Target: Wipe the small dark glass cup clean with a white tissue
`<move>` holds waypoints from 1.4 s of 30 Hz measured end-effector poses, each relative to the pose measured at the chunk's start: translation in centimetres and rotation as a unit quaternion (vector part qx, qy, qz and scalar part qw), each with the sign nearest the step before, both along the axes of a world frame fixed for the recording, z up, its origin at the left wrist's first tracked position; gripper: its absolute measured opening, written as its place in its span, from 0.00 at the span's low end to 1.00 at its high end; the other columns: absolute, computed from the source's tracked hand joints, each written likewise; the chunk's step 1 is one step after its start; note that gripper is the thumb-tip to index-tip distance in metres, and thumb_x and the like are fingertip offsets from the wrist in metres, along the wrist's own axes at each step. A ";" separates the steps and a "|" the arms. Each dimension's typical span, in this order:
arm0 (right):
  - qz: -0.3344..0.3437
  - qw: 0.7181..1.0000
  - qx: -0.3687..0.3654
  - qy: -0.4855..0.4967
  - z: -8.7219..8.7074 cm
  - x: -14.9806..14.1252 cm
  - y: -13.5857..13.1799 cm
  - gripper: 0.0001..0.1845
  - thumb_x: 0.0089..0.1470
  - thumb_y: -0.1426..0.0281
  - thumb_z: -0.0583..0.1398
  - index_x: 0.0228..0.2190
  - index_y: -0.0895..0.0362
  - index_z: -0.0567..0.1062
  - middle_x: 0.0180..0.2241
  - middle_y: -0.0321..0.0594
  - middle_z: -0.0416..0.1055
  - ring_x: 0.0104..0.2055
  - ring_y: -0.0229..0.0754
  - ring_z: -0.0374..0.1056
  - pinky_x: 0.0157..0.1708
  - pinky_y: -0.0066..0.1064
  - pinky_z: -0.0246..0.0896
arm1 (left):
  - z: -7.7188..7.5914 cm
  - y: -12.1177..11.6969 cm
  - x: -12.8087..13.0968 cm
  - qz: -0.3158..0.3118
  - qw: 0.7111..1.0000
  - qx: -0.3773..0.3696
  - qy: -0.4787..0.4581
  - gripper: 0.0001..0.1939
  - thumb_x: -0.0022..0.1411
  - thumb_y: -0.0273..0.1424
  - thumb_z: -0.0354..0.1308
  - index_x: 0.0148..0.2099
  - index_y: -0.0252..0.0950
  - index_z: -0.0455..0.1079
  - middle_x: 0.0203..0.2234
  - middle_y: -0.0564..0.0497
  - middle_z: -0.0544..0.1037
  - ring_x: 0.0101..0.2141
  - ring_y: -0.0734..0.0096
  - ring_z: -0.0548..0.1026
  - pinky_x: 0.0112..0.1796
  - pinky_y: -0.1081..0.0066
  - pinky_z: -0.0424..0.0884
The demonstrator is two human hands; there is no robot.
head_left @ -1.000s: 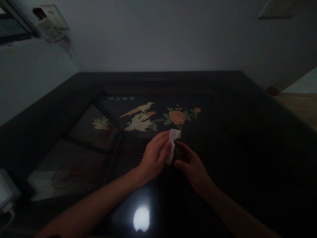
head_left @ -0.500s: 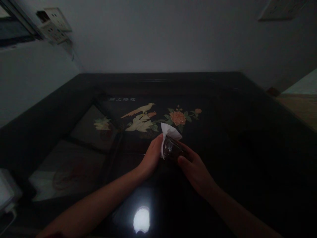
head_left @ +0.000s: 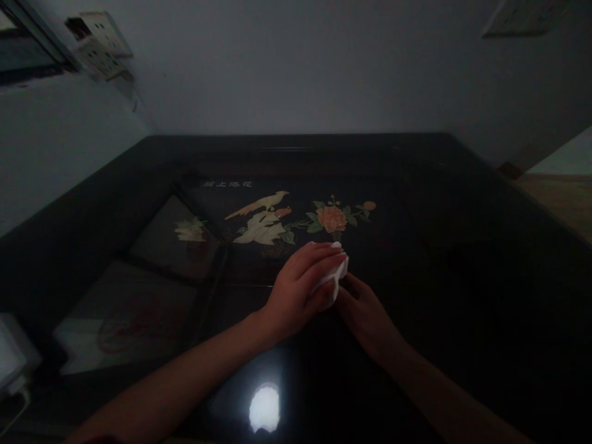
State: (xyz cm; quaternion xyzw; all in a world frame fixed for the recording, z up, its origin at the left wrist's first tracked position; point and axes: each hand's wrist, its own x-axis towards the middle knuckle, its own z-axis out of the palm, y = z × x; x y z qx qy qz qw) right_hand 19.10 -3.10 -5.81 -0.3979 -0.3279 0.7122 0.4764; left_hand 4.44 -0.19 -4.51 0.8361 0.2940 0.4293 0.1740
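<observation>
My left hand is closed over a white tissue, its fingers laid across the top of it. Under the tissue sits a small dark object that my hand now hides. My right hand grips that dark object from the right, touching the tissue. Both hands hover just above a glossy black table with an inlaid bird and an orange flower right behind them.
White walls close in behind and to the left. Wall sockets sit at the upper left. A white thing with a cable lies at the left edge. A lamp's reflection shines on the table's near side. Wooden floor shows at the right.
My left hand has swung over the top of the dark object, folding the tissue down around it. The dark object, visible half a second ago, is now covered. My right hand has barely moved.
</observation>
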 end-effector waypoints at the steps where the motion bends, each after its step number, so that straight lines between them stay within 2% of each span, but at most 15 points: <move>1: 0.000 1.000 -0.005 0.008 0.0 0.0 0.0 0.23 0.42 0.64 0.68 0.43 0.53 0.75 0.44 0.40 0.75 0.47 0.47 0.69 0.48 0.38 0.62 | 0.0 0.0 0.0 0.005 0.999 -0.028 -0.015 0.18 0.66 0.30 0.46 0.57 0.36 0.62 0.53 0.42 0.70 0.55 0.63 0.65 0.57 0.59 0.58; 5: -0.007 0.999 -0.021 0.039 -0.5 0.0 -0.1 0.27 0.40 0.65 0.70 0.44 0.53 0.75 0.44 0.41 0.75 0.47 0.48 0.69 0.52 0.41 0.59 | -0.1 -0.3 0.2 0.043 0.978 -0.173 -0.104 0.19 0.68 0.35 0.43 0.55 0.34 0.64 0.51 0.43 0.70 0.51 0.64 0.68 0.52 0.65 0.62; 10: -0.006 0.998 -0.019 0.057 -0.7 0.0 0.0 0.30 0.37 0.63 0.71 0.45 0.54 0.75 0.43 0.43 0.76 0.47 0.50 0.70 0.54 0.46 0.56 | -0.5 -0.2 0.7 0.072 0.903 -0.361 -0.222 0.22 0.67 0.42 0.43 0.51 0.34 0.68 0.42 0.47 0.76 0.38 0.68 0.73 0.42 0.71 0.68; 13: -0.001 0.998 -0.019 0.059 -0.4 0.0 0.0 0.31 0.37 0.62 0.71 0.45 0.54 0.75 0.45 0.44 0.75 0.48 0.51 0.69 0.56 0.46 0.54 | -0.9 0.2 0.9 0.060 0.858 -0.423 -0.285 0.22 0.66 0.43 0.44 0.48 0.34 0.70 0.38 0.49 0.77 0.35 0.70 0.73 0.41 0.70 0.68; 16: -0.002 0.999 -0.017 0.041 0.0 0.0 0.0 0.32 0.36 0.60 0.71 0.46 0.56 0.75 0.46 0.45 0.75 0.49 0.51 0.68 0.57 0.46 0.53 | -1.1 0.5 0.9 0.044 0.840 -0.445 -0.307 0.20 0.66 0.42 0.45 0.46 0.34 0.70 0.37 0.50 0.77 0.37 0.69 0.74 0.44 0.69 0.68; 18: -0.005 1.000 -0.015 0.024 0.0 0.0 0.0 0.33 0.36 0.59 0.71 0.46 0.56 0.75 0.46 0.46 0.75 0.50 0.52 0.68 0.57 0.45 0.52 | -0.8 0.4 0.9 0.052 0.851 -0.438 -0.285 0.20 0.66 0.42 0.44 0.47 0.34 0.70 0.37 0.49 0.77 0.37 0.69 0.74 0.42 0.69 0.68; 21: -0.012 1.000 -0.018 0.023 -0.3 0.0 0.0 0.33 0.37 0.60 0.71 0.46 0.56 0.75 0.45 0.45 0.75 0.50 0.52 0.68 0.56 0.45 0.54 | -0.4 -0.1 0.9 0.079 0.896 -0.375 -0.224 0.20 0.67 0.41 0.42 0.50 0.33 0.67 0.41 0.47 0.75 0.41 0.67 0.73 0.43 0.69 0.68; 24: -0.014 0.999 -0.023 0.029 -0.4 0.0 0.1 0.31 0.37 0.63 0.71 0.46 0.55 0.74 0.44 0.43 0.76 0.49 0.51 0.68 0.54 0.44 0.57 | -0.2 -0.5 0.8 0.075 0.957 -0.243 -0.138 0.18 0.68 0.36 0.42 0.54 0.35 0.64 0.49 0.43 0.71 0.49 0.65 0.69 0.50 0.66 0.65; 26: -0.012 0.999 -0.021 0.026 -0.3 0.0 0.1 0.28 0.39 0.65 0.70 0.45 0.54 0.75 0.44 0.41 0.75 0.48 0.50 0.69 0.52 0.42 0.59 | -0.3 -0.4 0.6 0.055 0.986 -0.142 -0.071 0.18 0.67 0.33 0.43 0.56 0.36 0.62 0.53 0.41 0.68 0.53 0.62 0.66 0.52 0.62 0.63; 29: -0.013 1.000 -0.018 0.003 0.0 -0.1 0.0 0.22 0.42 0.66 0.69 0.42 0.53 0.76 0.42 0.39 0.76 0.43 0.47 0.70 0.47 0.38 0.63 | -0.2 -0.2 0.5 0.029 0.999 -0.015 0.000 0.18 0.66 0.28 0.45 0.57 0.37 0.62 0.53 0.41 0.68 0.56 0.61 0.63 0.54 0.58 0.62; 31: -0.018 1.000 -0.017 -0.015 0.0 -0.1 0.0 0.19 0.42 0.66 0.69 0.40 0.54 0.77 0.40 0.39 0.76 0.40 0.46 0.70 0.43 0.37 0.64 | -0.2 -0.1 0.4 0.020 0.999 0.024 0.014 0.18 0.65 0.26 0.45 0.56 0.38 0.63 0.52 0.43 0.70 0.57 0.62 0.62 0.54 0.57 0.62; 33: -0.021 1.000 -0.015 -0.015 0.0 -0.1 0.0 0.19 0.42 0.67 0.69 0.39 0.54 0.77 0.39 0.39 0.76 0.39 0.46 0.70 0.43 0.37 0.64 | -0.2 0.0 0.3 0.014 1.000 0.011 0.007 0.18 0.66 0.26 0.44 0.56 0.39 0.63 0.52 0.43 0.70 0.56 0.62 0.63 0.54 0.58 0.62; 37: -0.018 1.000 -0.019 -0.004 -0.1 0.0 0.0 0.22 0.42 0.68 0.68 0.43 0.52 0.76 0.43 0.39 0.75 0.44 0.47 0.70 0.48 0.39 0.62 | -0.1 0.0 0.3 0.020 0.994 -0.096 -0.043 0.18 0.67 0.31 0.43 0.56 0.38 0.64 0.53 0.42 0.69 0.55 0.63 0.64 0.54 0.61 0.62; 40: -0.014 1.000 -0.023 0.000 -0.1 0.1 0.0 0.25 0.41 0.67 0.69 0.44 0.52 0.75 0.45 0.40 0.75 0.47 0.49 0.69 0.51 0.42 0.60 | -0.1 -0.1 0.4 0.033 0.979 -0.172 -0.101 0.18 0.68 0.35 0.42 0.53 0.36 0.66 0.52 0.43 0.69 0.53 0.64 0.66 0.54 0.63 0.62; 42: -0.011 1.000 -0.023 0.012 -0.2 0.1 0.0 0.27 0.40 0.65 0.70 0.45 0.53 0.75 0.45 0.41 0.75 0.48 0.51 0.69 0.53 0.45 0.59 | -0.3 0.0 0.5 0.046 0.960 -0.235 -0.147 0.18 0.68 0.37 0.43 0.51 0.35 0.68 0.48 0.44 0.72 0.49 0.64 0.69 0.51 0.65 0.64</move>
